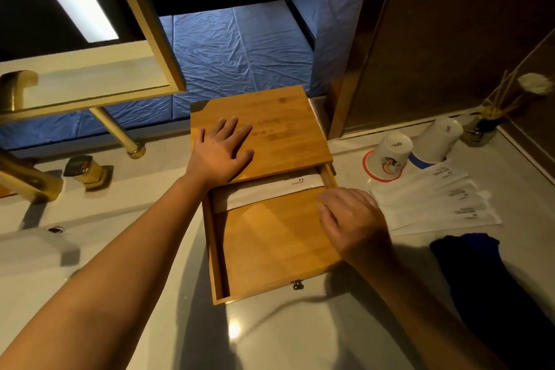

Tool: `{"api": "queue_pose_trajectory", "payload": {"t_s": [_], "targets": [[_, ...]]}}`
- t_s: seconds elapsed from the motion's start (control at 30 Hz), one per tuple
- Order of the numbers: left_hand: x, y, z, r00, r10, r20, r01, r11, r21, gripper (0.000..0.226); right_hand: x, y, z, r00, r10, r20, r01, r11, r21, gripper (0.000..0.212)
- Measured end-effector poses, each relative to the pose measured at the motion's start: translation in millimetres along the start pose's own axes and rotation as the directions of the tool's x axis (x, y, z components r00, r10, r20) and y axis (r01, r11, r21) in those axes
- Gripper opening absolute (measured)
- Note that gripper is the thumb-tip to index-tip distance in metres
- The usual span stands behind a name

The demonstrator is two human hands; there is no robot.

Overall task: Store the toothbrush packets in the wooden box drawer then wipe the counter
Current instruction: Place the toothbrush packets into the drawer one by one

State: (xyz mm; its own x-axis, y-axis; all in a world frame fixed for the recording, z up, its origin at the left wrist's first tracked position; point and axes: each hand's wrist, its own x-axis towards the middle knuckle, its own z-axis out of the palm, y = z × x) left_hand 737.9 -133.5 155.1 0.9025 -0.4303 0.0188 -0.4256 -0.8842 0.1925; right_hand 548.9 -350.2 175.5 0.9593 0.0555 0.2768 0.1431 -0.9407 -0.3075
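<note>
Right hand (350,221), fingers loose and empty at the drawer (279,237) edge, sits nearest the packets (435,204) I'd grab next, fanned at 3 o'clock, long axes left-right; left hand (223,150) flat on the box (270,129).

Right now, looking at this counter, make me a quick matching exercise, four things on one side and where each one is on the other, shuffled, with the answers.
Things:
1. left hand
2. blue cloth
3. paper cups
4. packet in the drawer

Places:
A. upside down on the counter, right of the wooden box
B. flat on the box lid
C. at the back of the open drawer
D. bunched on the counter, near the right edge

Pairs: 1-B, 2-D, 3-A, 4-C
</note>
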Motion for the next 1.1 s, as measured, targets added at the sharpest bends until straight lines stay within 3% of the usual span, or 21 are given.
{"api": "queue_pose_trajectory", "payload": {"t_s": [0.07,0.2,0.33,0.4,0.5,0.77,0.93,1.03,1.1], "targets": [[0,0,0,1.0,-0.003,0.0,0.003,1.0,0.008,0.064,-19,43,-9,0.989,0.02,-0.145,-0.042,0.987,-0.156,0.032],[0,0,2,1.0,0.01,-0.024,-0.009,0.999,0.046,0.066,-37,135,-15,0.942,0.332,-0.056,-0.337,0.921,-0.197,0.027],[0,1,2,1.0,-0.001,-0.023,0.001,0.999,0.037,0.068,-26,195,-11,0.9,0.404,0.162,-0.295,0.841,-0.453,0.051],[0,1,2,1.0,-0.005,-0.022,0.006,0.999,0.042,0.069,-16,207,-9,0.864,0.42,0.276,-0.244,0.831,-0.501,0.057],[0,2,0,1.0,-0.017,-0.01,0.017,0.999,0.036,0.07,-11,211,-7,0.84,0.408,0.357,-0.192,0.839,-0.509,0.053],[1,2,1,1.0,-0.028,0.008,0.028,0.999,0.043,0.067,-7,206,-22,0.92,0.219,0.325,-0.035,0.872,-0.488,0.036],[1,2,0,1.0,-0.028,0.01,0.027,0.999,0.04,0.067,-6,207,-26,0.901,0.232,0.366,-0.074,0.914,-0.398,0.03],[1,1,0,1.0,-0.026,0.015,0.026,0.999,0.034,0.068,-11,206,-26,0.951,0.154,0.267,-0.048,0.929,-0.366,0.016],[1,1,1,1.0,-0.022,0.009,0.021,0.999,0.027,0.067,-16,204,-27,0.992,0.073,0.104,-0.034,0.94,-0.339,0.015]]}}
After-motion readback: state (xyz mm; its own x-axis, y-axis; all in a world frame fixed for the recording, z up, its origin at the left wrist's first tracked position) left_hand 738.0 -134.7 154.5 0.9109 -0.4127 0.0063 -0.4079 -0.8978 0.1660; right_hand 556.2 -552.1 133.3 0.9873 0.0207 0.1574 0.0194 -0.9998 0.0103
